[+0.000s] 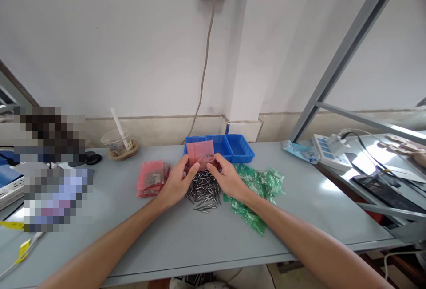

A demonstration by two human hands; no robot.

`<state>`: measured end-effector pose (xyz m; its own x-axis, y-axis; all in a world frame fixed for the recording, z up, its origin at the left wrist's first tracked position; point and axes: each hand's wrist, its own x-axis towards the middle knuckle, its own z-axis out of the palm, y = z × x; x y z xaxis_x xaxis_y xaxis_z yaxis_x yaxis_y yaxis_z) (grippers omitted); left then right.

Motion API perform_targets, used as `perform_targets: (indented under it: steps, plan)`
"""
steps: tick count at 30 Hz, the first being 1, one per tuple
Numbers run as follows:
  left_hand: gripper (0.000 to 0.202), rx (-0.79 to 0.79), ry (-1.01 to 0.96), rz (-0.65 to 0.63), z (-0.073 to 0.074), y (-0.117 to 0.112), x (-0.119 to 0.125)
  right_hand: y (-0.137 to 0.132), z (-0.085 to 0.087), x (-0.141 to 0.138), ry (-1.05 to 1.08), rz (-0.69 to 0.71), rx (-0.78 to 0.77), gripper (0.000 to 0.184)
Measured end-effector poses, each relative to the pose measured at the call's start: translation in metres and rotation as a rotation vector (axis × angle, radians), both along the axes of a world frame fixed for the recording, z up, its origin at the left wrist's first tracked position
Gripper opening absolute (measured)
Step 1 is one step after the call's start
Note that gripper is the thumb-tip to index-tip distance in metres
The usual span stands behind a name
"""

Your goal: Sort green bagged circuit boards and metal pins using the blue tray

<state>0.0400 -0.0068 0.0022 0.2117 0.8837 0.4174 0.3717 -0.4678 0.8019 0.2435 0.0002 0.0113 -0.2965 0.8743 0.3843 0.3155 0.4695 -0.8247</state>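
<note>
Between my two hands a pink plastic bag (200, 150) is held up, with small dark items showing low inside it. My left hand (175, 180) pinches its left lower side, thumb in front. At the right lower side, my right hand (230, 177) grips it the same way. Below the bag lies a heap of small metal pins (205, 191). To the left is a stack of filled pink bags (151, 178). Green plastic bags (254, 187) with small pale parts lie to the right, partly under my right forearm.
A blue divided tray (240, 148) stands behind my hands against the wall. A plastic cup with a straw (117, 140) sits at the back left. Right of the table are a power strip (328, 151), cables and a metal frame (346, 49). A blurred person is at the left.
</note>
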Motion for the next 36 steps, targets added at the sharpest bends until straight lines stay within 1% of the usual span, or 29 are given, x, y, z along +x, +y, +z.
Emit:
perform_targets:
  steps: [4,8,12,14,19,22,24,27,29,32,36]
  plan:
    - [0.027,0.002,0.042,0.017,-0.001,0.003,-0.001,0.004,-0.002,0.001,0.003,0.021,-0.016,0.015]
    - [0.022,0.029,0.130,0.071,-0.004,0.006,-0.003,0.004,-0.004,0.001,0.001,0.013,-0.002,0.010]
    - [0.016,0.103,0.210,0.130,-0.005,0.006,-0.003,0.003,-0.005,0.001,-0.012,0.005,0.025,0.006]
    - [0.015,0.141,0.202,0.145,-0.004,0.004,-0.002,0.004,-0.006,0.001,-0.021,-0.002,0.036,0.006]
    - [0.029,0.133,0.132,0.151,-0.004,0.003,-0.001,0.003,-0.004,0.001,-0.048,-0.012,0.052,0.011]
    - [0.026,0.145,0.133,0.161,-0.005,0.005,-0.003,0.003,-0.001,0.002,-0.077,-0.025,0.082,0.014]
    - [0.025,0.153,0.129,0.158,-0.005,0.005,-0.003,0.003,-0.001,0.002,-0.085,-0.029,0.111,0.010]
    - [0.026,0.168,0.113,0.170,-0.004,0.005,-0.004,0.003,0.000,0.003,-0.059,0.006,0.136,0.005]
    - [0.032,0.180,0.083,0.177,-0.004,0.004,-0.004,0.002,0.001,0.004,-0.031,0.044,0.133,0.009]
    - [0.045,0.177,0.045,0.153,-0.005,0.003,-0.003,0.002,0.003,0.003,0.009,0.073,0.103,0.013]
    - [0.047,0.151,0.032,0.127,-0.005,0.003,-0.004,0.001,0.004,0.003,0.026,0.081,0.057,0.017]
